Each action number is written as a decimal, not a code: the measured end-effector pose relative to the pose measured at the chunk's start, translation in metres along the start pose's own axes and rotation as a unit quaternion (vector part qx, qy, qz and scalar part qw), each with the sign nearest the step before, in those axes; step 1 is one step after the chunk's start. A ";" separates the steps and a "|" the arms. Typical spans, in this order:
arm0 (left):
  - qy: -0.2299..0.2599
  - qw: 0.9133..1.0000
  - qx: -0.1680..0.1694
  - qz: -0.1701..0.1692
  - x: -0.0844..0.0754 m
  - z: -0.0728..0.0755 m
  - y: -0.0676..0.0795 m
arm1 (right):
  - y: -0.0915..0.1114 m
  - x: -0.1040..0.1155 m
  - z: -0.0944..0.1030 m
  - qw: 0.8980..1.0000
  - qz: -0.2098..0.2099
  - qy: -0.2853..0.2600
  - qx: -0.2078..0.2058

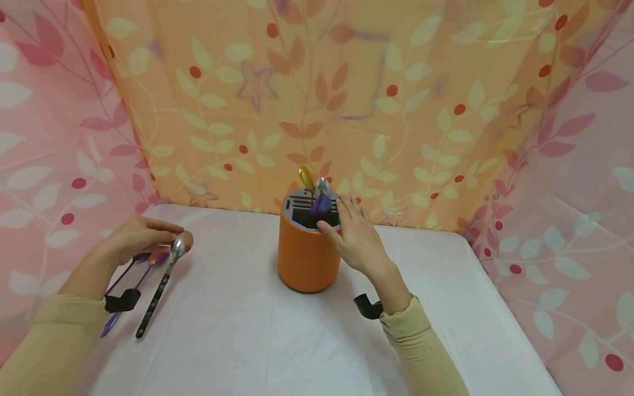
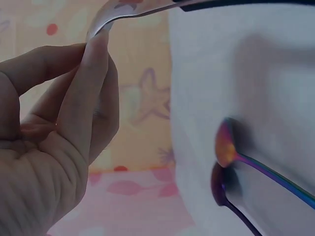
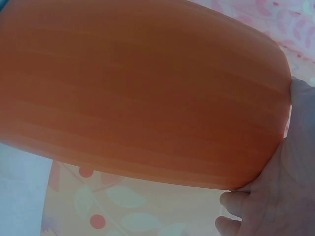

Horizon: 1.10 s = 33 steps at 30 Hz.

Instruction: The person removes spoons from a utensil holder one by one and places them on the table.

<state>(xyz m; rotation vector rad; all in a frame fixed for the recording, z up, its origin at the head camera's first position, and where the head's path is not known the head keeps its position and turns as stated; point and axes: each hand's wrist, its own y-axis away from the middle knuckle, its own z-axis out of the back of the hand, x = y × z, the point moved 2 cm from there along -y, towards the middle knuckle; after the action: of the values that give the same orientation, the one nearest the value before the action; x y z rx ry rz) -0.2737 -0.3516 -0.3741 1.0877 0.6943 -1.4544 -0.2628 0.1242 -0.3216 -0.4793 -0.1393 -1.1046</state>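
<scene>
My left hand (image 1: 131,239) pinches a silver spoon (image 1: 158,292) with a patterned black handle by its bowl, between thumb and fingertips. In the left wrist view, the spoon's bowl end (image 2: 118,12) meets the fingertips. Below that hand, a rainbow-coloured spoon (image 2: 227,147) and a dark purple spoon (image 2: 218,187) lie on the white cloth. At the middle of the table stands an orange round cutlery holder (image 1: 308,258) with a slotted grey top. Against its right upper rim rests my right hand (image 1: 360,239), fingers extended. A gold spoon (image 1: 306,179), a silver spoon (image 1: 322,186) and a purple spoon (image 1: 321,207) stand in the holder, bowls up.
White cloth (image 1: 223,330) covers the table. Patterned orange fabric (image 1: 317,82) hangs behind it, with pink fabric (image 1: 584,181) on both sides. A black wrist piece (image 1: 123,301) sits under the left wrist, another black piece (image 1: 367,306) by the right.
</scene>
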 end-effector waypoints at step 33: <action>-0.074 0.994 -0.067 0.039 0.073 -0.002 -0.026 | 0.000 0.000 -0.001 1.000 -0.003 0.000 -0.004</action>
<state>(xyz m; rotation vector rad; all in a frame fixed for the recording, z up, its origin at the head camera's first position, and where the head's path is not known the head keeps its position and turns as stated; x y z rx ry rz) -0.2937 -0.3758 -0.4450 0.8844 0.6279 -1.3859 -0.2630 0.1239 -0.3228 -0.4867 -0.1358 -1.1114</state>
